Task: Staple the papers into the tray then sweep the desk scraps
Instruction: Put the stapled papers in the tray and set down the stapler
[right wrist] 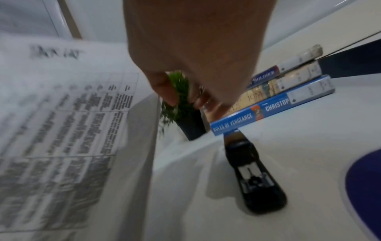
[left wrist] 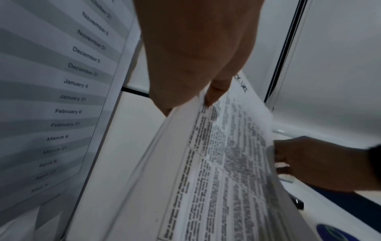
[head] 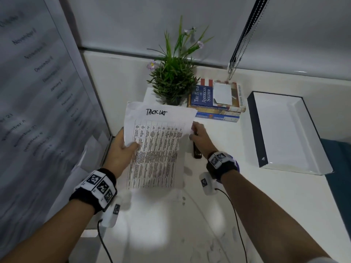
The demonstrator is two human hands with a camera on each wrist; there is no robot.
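A sheaf of printed papers (head: 157, 149) with a table and a handwritten heading is lifted above the white desk. My left hand (head: 129, 147) grips its left edge, thumb on top and fingers underneath; the left wrist view shows the thumb (left wrist: 214, 93) pressed on the papers (left wrist: 226, 163). My right hand (head: 192, 132) hovers at the papers' right edge with loosely curled fingers (right wrist: 167, 94) and nothing between them in the right wrist view. A black stapler (head: 197, 152) (right wrist: 255, 176) lies on the desk just under that hand. The white tray (head: 284, 130) with a dark side sits at the right. Small grey scraps (head: 214, 245) lie near the front.
A potted plant (head: 172, 80) and a stack of books (head: 216, 99) stand behind the papers. A board listing dates (head: 38, 92) walls off the left side. A blind cord (head: 245, 35) hangs at the back right. A dark teal surface (head: 338, 168) adjoins the tray.
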